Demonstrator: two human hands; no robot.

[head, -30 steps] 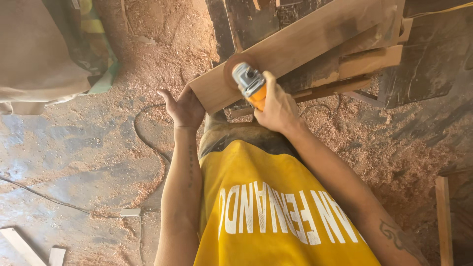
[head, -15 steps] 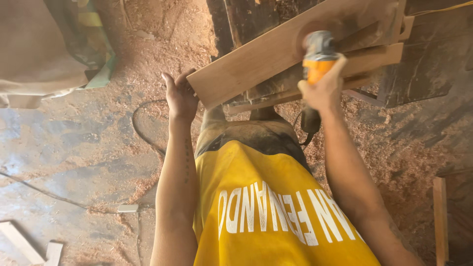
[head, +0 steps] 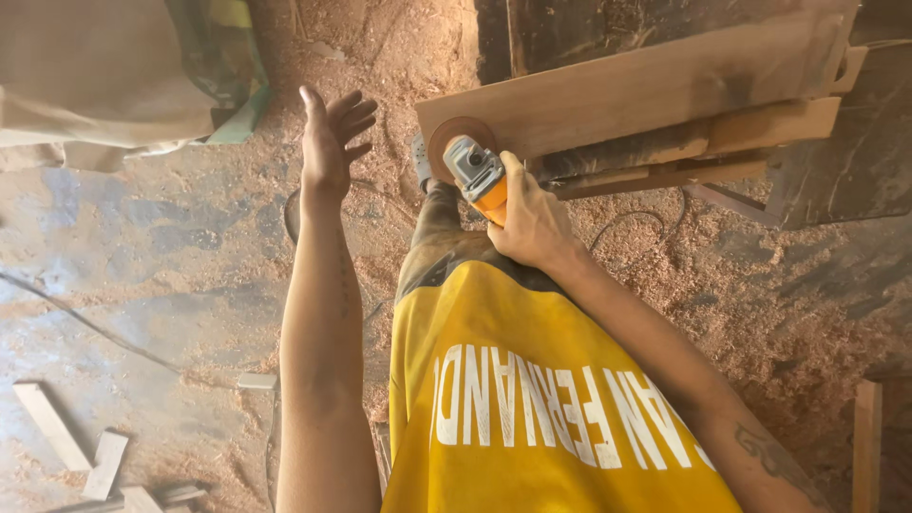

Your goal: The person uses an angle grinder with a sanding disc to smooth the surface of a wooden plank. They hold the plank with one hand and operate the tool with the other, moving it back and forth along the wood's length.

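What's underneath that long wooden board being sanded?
Under the board lie more stacked planks, jutting out below its edge. Whatever supports the stack is hidden. The right hand holds the grinder at the board's near end.

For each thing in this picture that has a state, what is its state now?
Left hand: open, fingers spread, raised, touching nothing.
Right hand: closed around the orange angle grinder.
Orange angle grinder: held, its disc against the end of the plank; whether it spins cannot be told.
Plank: lying on stacked wood, one end overhanging.
Floor: covered with sawdust and offcuts.
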